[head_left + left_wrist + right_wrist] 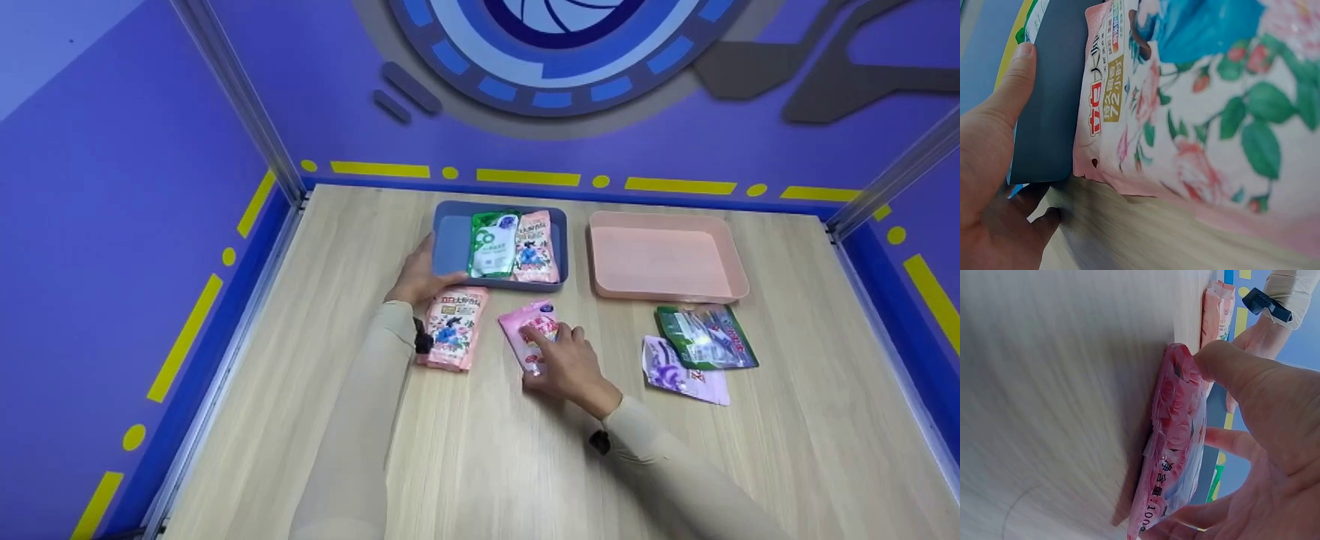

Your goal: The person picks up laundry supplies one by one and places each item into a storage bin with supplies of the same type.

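Note:
My left hand grips the left front corner of a blue tray, thumb over the rim and fingers low on the outside, as the left wrist view shows. Inside the tray lie a green-and-white pouch and a pink floral pouch. Just in front of it, below my left hand, is another pink floral pouch. My right hand holds a small pink packet with a clear window showing pink pieces, thumb at one end and fingers along the far side. The packet is close over the table.
A pink tray stands right of the blue one. In front of it, a green pouch overlaps a purple-and-white pouch. Blue-purple panels enclose the wooden table at the back and sides.

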`<state>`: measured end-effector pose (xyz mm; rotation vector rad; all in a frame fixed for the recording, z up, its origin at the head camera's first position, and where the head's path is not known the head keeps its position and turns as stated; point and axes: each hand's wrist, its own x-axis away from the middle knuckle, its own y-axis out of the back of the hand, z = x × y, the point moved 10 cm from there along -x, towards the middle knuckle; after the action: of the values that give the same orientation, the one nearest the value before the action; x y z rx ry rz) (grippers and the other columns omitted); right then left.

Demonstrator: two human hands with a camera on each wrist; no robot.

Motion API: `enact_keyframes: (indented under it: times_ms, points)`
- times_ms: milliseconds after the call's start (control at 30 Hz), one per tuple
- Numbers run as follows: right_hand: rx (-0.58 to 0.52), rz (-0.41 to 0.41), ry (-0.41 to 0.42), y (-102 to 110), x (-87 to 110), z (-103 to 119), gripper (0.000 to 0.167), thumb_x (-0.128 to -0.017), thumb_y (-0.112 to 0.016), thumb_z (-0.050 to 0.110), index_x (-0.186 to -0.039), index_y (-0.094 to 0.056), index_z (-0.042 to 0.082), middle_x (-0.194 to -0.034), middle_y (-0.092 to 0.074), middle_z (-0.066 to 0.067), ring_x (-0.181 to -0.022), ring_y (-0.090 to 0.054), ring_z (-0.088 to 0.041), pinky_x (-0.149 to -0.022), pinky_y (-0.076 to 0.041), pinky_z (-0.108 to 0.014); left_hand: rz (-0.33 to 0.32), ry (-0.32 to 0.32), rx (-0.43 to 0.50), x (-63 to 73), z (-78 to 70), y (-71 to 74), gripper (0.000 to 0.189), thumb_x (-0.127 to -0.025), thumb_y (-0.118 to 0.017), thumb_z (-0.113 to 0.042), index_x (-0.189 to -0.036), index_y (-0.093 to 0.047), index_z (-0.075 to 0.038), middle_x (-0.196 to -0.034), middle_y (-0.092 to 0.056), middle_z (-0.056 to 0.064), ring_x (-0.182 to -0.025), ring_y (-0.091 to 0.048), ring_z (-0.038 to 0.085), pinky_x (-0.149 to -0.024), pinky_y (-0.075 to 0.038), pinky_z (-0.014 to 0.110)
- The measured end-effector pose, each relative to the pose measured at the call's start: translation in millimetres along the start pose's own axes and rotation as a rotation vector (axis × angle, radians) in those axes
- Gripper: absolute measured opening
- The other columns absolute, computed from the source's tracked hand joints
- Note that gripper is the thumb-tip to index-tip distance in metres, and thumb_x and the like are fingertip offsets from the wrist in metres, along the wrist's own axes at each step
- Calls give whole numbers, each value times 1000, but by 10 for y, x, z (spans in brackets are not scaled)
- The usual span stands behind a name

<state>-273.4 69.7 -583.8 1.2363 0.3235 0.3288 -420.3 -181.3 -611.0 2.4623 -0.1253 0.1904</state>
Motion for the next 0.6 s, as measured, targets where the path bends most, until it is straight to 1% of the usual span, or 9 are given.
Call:
enact_keyframes:
  times_ms: [133,367,600]
  points:
    - [12,-33,31,33,13,24,73,-69,-87,35,-137,-62,21,-108,-59,-32,-88,-54,-45,-68,-52,-54,-3,-46,-15,-13,-34,6,117,-84,-85,-42,-167,-6,-15,-170,-19,12,-154,-21,35,-124,-22,50]
    - [21,-28,36,28,13,19,77,-68,-88,38,-138,-61,22,-111,-59,-31,-92,-56,-46,-70,-52,-56,3,0,-16,-17,18,-4,120,-83,-85,-47,-167,-4,-17,-171,-16,11,-155,-19,35,-125,-21,50]
    - [18,5,-3,28,8,-17,78,-71,-88,41,-141,-59,23,-115,-58,-31,-96,-55,-46,-70,-52,-59,1,9,5,-20,22,-8,121,-82,-86,-44,-167,-4,-18,-171,-16,12,-155,-18,35,-125,-20,51]
